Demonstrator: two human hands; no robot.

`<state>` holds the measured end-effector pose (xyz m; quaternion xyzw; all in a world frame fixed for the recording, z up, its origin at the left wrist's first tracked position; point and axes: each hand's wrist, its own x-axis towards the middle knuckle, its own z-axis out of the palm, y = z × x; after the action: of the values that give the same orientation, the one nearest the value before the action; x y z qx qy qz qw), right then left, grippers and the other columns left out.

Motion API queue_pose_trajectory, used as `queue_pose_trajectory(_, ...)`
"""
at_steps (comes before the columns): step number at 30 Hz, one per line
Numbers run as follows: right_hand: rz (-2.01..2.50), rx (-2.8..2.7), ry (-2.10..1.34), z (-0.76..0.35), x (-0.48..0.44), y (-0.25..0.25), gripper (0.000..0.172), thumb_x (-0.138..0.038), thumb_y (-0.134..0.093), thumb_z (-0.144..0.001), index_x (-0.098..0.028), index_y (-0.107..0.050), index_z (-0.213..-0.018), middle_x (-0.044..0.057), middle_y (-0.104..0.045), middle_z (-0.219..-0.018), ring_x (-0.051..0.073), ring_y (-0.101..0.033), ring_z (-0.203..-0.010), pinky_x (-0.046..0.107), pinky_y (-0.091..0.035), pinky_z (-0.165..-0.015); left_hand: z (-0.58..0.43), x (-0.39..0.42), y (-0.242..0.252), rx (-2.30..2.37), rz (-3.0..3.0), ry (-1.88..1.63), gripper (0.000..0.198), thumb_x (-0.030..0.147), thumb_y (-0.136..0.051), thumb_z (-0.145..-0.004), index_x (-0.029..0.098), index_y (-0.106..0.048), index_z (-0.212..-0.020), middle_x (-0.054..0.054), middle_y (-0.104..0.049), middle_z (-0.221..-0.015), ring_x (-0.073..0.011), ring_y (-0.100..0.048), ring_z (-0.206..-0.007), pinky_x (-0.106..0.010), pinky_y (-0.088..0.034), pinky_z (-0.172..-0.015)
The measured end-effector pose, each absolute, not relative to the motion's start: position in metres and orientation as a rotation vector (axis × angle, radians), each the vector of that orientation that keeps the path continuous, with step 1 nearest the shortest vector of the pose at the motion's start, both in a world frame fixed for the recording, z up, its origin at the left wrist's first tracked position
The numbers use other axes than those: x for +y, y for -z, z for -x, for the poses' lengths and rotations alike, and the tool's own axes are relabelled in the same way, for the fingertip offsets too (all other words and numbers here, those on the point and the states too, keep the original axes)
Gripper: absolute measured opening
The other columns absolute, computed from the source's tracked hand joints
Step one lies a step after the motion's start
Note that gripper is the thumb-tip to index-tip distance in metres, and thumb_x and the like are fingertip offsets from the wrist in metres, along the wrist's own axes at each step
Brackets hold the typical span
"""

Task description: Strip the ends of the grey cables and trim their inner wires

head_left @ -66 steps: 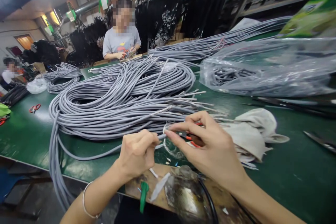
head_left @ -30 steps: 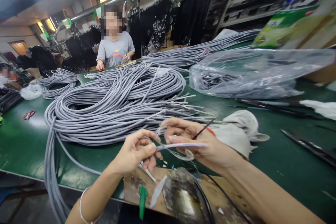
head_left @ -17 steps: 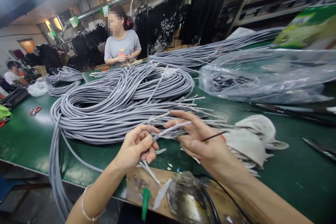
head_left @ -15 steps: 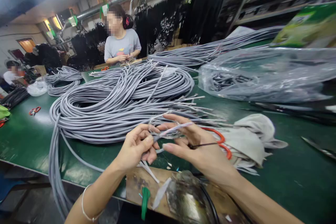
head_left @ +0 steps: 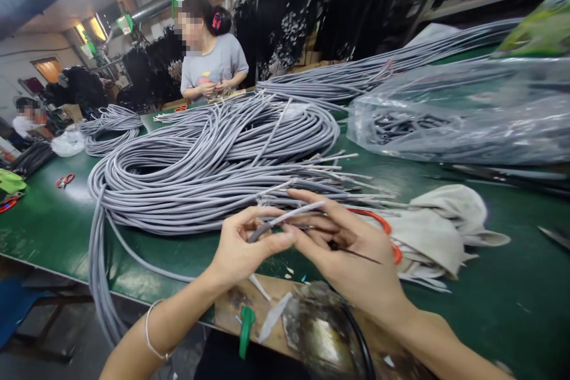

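At the far left of the green table (head_left: 44, 231), red-handled scissors (head_left: 65, 179) lie alone, with a small coil of grey cable (head_left: 109, 127) beyond them. A co-worker in a grey shirt (head_left: 214, 65) stands at the far side, hands busy at the table edge. The big grey cable bundle (head_left: 214, 160) fills the middle, its stripped ends fanning toward the right.

Near the front edge, the left hand (head_left: 243, 246) pinches the end of one grey cable (head_left: 133, 252) between thumb and fingers; the cable trails off to the left and down over the table edge. Half a second ago the two hands stood slightly apart, and the pale stripped core (head_left: 298, 212) lay loose across them. Now they have closed together, fingertips meeting over the core, so the work looks to have passed from stripping to handling the inner wires, though the fine strands are too small to make out.

The right hand (head_left: 351, 255) grips the core with its fingertips while holding orange-handled snips (head_left: 383, 234) hooked in its palm, blades idle. Just right of it lies a crumpled cloth (head_left: 445, 225), and farther off a clear plastic bag of cable pieces (head_left: 458, 119).
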<state>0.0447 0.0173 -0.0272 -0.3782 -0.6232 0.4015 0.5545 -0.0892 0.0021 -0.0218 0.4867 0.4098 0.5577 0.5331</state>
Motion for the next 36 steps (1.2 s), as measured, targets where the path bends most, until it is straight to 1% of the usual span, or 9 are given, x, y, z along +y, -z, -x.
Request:
queue_pose_trajectory(4,0.892,-1.515,-0.858,-0.043,0.016,0.029,0.037,-0.023,-0.06,-0.073,-0.018,-0.06,-0.11,0.002,-0.069,-0.072,0.003,-0.032,-0.035,0.018,-0.029,-0.033,0.086,0.006,0.028,1.127,-1.246,-1.477,0.041,0.054,-0.069,-0.068,0.015,-0.074,-0.079,0.0,-0.052,-0.065,-0.005,-0.036,-0.047,-0.021,-0.031,-0.045)
queue_pose_trajectory(7,0.908,-1.516,-0.869,-0.043,0.017,0.029,0.037,-0.023,-0.061,-0.072,-0.018,-0.059,-0.108,0.003,-0.069,-0.071,0.004,-0.033,-0.037,0.019,-0.03,-0.034,0.089,0.006,0.029,1.212,-1.371,-1.536,0.034,0.048,-0.063,-0.075,0.017,-0.076,-0.078,-0.001,-0.052,-0.069,-0.0067,-0.042,-0.05,-0.022,-0.033,-0.046)
queue_pose_trajectory(12,0.926,-1.502,-0.907,-0.042,0.02,0.031,0.036,-0.024,-0.06,-0.069,-0.017,-0.059,-0.104,0.003,-0.068,-0.07,0.003,-0.031,-0.035,0.019,-0.028,-0.033,0.094,0.003,0.026,1.409,-1.505,-1.587,0.028,0.034,-0.062,-0.076,0.014,-0.071,-0.059,0.002,-0.046,-0.048,-0.0086,-0.041,-0.049,-0.022,-0.033,-0.049)
queue_pose_trajectory(17,0.896,-1.593,-0.893,-0.043,0.018,0.031,0.037,-0.019,-0.057,-0.068,-0.019,-0.057,-0.106,0.001,-0.065,-0.07,0.002,-0.029,-0.035,0.018,-0.026,-0.033,0.092,-0.001,0.031,1.525,-1.444,-1.512,0.033,0.039,-0.054,-0.081,0.013,-0.064,-0.062,0.002,-0.05,-0.047,-0.0091,-0.045,-0.041,-0.02,-0.034,-0.038)
queue_pose_trajectory(21,0.911,-1.544,-1.039,-0.042,0.018,0.028,0.035,-0.022,-0.059,-0.066,-0.019,-0.055,-0.1,0.0,-0.063,-0.068,0.002,-0.028,-0.035,0.018,-0.026,-0.033,0.089,0.002,0.033,1.438,-1.215,-1.506,0.037,0.05,-0.057,-0.076,0.015,-0.057,-0.064,0.003,-0.049,-0.049,-0.008,-0.045,-0.037,-0.018,-0.038,-0.033)
queue_pose_trajectory(25,0.926,-1.471,-1.256,-0.041,0.026,0.025,0.036,-0.027,-0.063,-0.06,-0.021,-0.052,-0.094,-0.002,-0.062,-0.063,0.004,-0.033,-0.035,0.018,-0.026,-0.033,0.089,0.008,0.031,1.236,-1.102,-1.482,0.046,0.06,-0.059,-0.071,0.015,-0.052,-0.062,0.005,-0.047,-0.049,-0.0057,-0.042,-0.036,-0.017,-0.035,-0.034)
queue_pose_trajectory(28,0.934,-1.425,-1.348,-0.042,0.031,0.025,0.036,-0.028,-0.064,-0.057,-0.022,-0.051,-0.09,-0.003,-0.061,-0.061,0.005,-0.04,-0.036,0.018,-0.028,-0.035,0.09,0.011,0.031,1.11,-1.059,-1.539,0.047,0.057,-0.065,-0.068,0.013,-0.052,-0.057,0.003,-0.048,-0.054,-0.0041,-0.042,-0.046,-0.015,-0.035,-0.044)
queue_pose_trajectory(31,0.93,-1.392,-1.399,-0.043,0.034,0.026,0.032,-0.027,-0.063,-0.054,-0.021,-0.051,-0.084,-0.003,-0.061,-0.059,0.005,-0.042,-0.037,0.018,-0.028,-0.035,0.091,0.01,0.028,0.98,-0.887,-1.566,0.047,0.053,-0.073,-0.061,0.013,-0.051,-0.055,0.003,-0.048,-0.057,-0.0029,-0.034,-0.048,-0.013,-0.028,-0.042)
queue_pose_trajectory(36,0.944,-1.381,-1.397,-0.043,0.038,0.03,0.023,-0.02,-0.058,-0.052,-0.019,-0.056,-0.075,-0.004,-0.057,-0.055,0.002,-0.029,-0.033,0.017,-0.017,-0.032,0.096,0.008,0.016,0.756,-0.541,-1.479,0.045,0.039,-0.084,-0.05,0.014,-0.048,-0.059,0.004,-0.048,-0.055,-0.0009,-0.026,-0.042,-0.011,-0.016,-0.034)
